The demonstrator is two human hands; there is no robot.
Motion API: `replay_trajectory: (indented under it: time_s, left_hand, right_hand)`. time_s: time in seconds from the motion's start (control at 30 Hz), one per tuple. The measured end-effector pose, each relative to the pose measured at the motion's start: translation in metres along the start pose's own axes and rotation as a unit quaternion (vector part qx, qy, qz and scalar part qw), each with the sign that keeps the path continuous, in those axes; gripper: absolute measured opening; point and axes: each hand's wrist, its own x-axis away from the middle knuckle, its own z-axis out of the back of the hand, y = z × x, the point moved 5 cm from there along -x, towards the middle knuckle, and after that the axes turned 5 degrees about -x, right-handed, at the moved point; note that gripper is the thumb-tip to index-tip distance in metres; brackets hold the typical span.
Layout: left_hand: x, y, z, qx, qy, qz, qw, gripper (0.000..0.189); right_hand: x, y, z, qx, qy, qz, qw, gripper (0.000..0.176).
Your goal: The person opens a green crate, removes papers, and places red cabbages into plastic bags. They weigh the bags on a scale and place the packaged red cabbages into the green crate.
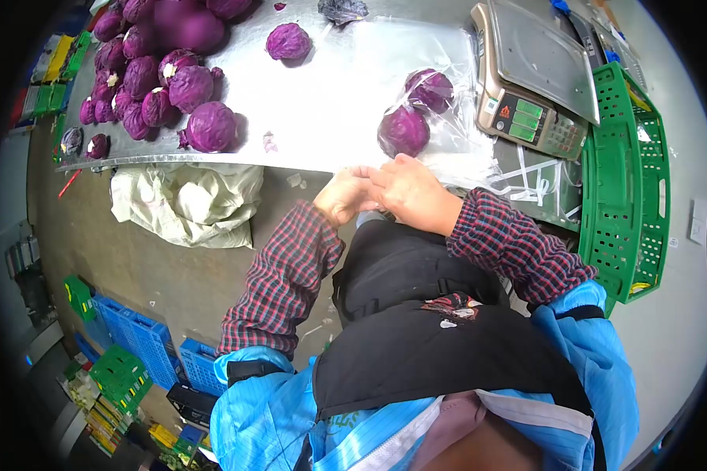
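My left hand (347,195) and my right hand (413,193) meet just in front of the table's near edge. Their fingers are curled and pressed together at the tips; whatever is pinched there, if anything, is hidden. Just beyond my right hand, a red cabbage (404,132) sits on the table near the edge. Behind it, a second red cabbage (430,91) lies under or inside a clear plastic bag (459,137). Farther back, a single red cabbage (288,41) rests on the bright metal table (314,102).
A large pile of red cabbages (190,88) covers the table's left end. To the right stand a digital scale (538,47) and a green crate (611,188). A white sack (188,204) is below the table edge. Blue crates (137,330) are on the floor at left.
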Motion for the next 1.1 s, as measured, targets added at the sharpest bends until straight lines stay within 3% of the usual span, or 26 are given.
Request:
replay_trajectory:
  time_s: [0.07,0.1,0.17,0.23,0.27,0.3,0.33,0.37,0.4,0.43,0.47,0.5,0.53,0.57,0.6,0.63,0.67,0.77,0.8,0.9,0.97,1.03,1.07,1.1]
  left_hand:
    - [-0.004,-0.005,0.009,-0.012,0.075,-0.055,0.996,0.029]
    - [-0.002,-0.006,0.007,-0.015,0.070,-0.056,0.996,0.029]
    - [0.003,-0.006,0.009,-0.025,0.125,-0.080,0.989,0.035]
    - [0.004,-0.009,0.013,-0.035,0.106,-0.066,0.992,0.037]
    - [0.009,-0.013,0.011,-0.051,0.102,-0.057,0.992,0.035]
    - [0.013,-0.018,0.011,-0.068,0.099,-0.047,0.992,0.033]
    - [0.015,-0.018,0.012,-0.109,0.090,-0.062,0.988,0.030]
    - [0.017,-0.019,0.014,-0.112,0.086,-0.059,0.988,0.030]
    - [0.020,-0.019,0.016,-0.128,0.080,-0.066,0.986,0.030]
    - [0.021,-0.015,0.018,-0.144,0.074,-0.077,0.984,0.030]
    - [0.023,-0.016,0.030,-0.144,0.117,-0.104,0.977,0.039]
    - [0.024,-0.018,0.044,-0.221,0.196,-0.167,0.941,0.032]
    - [0.031,-0.016,0.046,-0.358,0.256,-0.267,0.858,0.031]
    - [0.038,-0.014,0.043,-0.481,0.304,-0.359,0.740,0.032]
    - [0.036,-0.017,0.040,-0.504,0.295,-0.410,0.701,0.037]
    - [0.032,-0.020,0.037,-0.522,0.284,-0.471,0.652,0.040]
    - [0.029,-0.016,0.027,-0.523,0.279,-0.501,0.631,0.042]
    - [0.013,-0.011,0.004,-0.530,0.249,-0.546,0.599,0.048]
    - [0.011,-0.006,-0.005,-0.521,0.260,-0.546,0.602,0.039]
    - [0.002,0.005,-0.013,-0.520,0.196,-0.591,0.585,0.025]
    - [0.007,0.019,-0.019,-0.477,0.212,-0.597,0.609,0.017]
    - [0.002,0.035,-0.009,-0.357,0.215,-0.519,0.746,0.017]
    - [0.007,0.044,-0.006,-0.277,0.194,-0.500,0.797,0.017]
    - [0.021,0.066,-0.012,-0.277,0.195,-0.505,0.794,0.017]
  right_hand:
    - [0.005,-0.002,-0.002,-0.033,-0.043,0.025,0.998,0.014]
    - [0.010,-0.004,0.009,-0.029,-0.043,0.022,0.998,0.014]
    - [0.032,-0.012,0.052,-0.268,-0.053,-0.005,0.962,0.017]
    - [0.072,-0.013,0.097,-0.445,-0.132,-0.120,0.877,0.023]
    - [0.108,-0.006,0.108,-0.435,-0.226,-0.262,0.831,0.028]
    - [0.154,-0.003,0.111,-0.397,-0.266,-0.248,0.843,0.035]
    - [0.222,-0.001,0.109,-0.278,-0.347,-0.227,0.866,0.031]
    - [0.310,0.000,0.102,-0.075,-0.542,-0.242,0.801,0.025]
    - [0.394,-0.003,0.105,0.028,-0.654,-0.228,0.721,0.026]
    - [0.454,0.000,0.110,0.025,-0.798,-0.270,0.539,0.029]
    - [0.433,0.010,0.121,-0.017,-0.734,-0.314,0.602,0.030]
    - [0.396,0.022,0.130,-0.063,-0.663,-0.352,0.658,0.032]
    - [0.360,0.044,0.122,-0.011,-0.592,-0.448,0.669,0.049]
    - [0.279,0.049,0.138,0.026,-0.298,-0.314,0.901,0.063]
    - [0.229,0.062,0.139,0.079,-0.201,-0.326,0.920,0.073]
    - [0.192,0.074,0.137,0.086,-0.102,-0.304,0.944,0.070]
    - [0.163,0.082,0.126,0.107,-0.036,-0.206,0.972,0.067]
    - [0.087,0.075,0.091,0.074,-0.069,0.022,0.995,0.061]
    - [0.072,0.070,0.083,0.094,-0.108,0.075,0.987,0.057]
    - [0.066,0.089,0.056,0.061,-0.160,0.099,0.980,0.050]
    - [0.070,0.104,0.046,0.030,-0.181,0.089,0.979,0.041]
    - [0.053,0.119,0.057,-0.178,-0.137,-0.065,0.972,0.030]
    - [0.051,0.129,0.075,-0.393,0.007,-0.295,0.871,0.019]
    - [0.025,0.121,0.109,-0.349,0.084,-0.191,0.914,0.020]
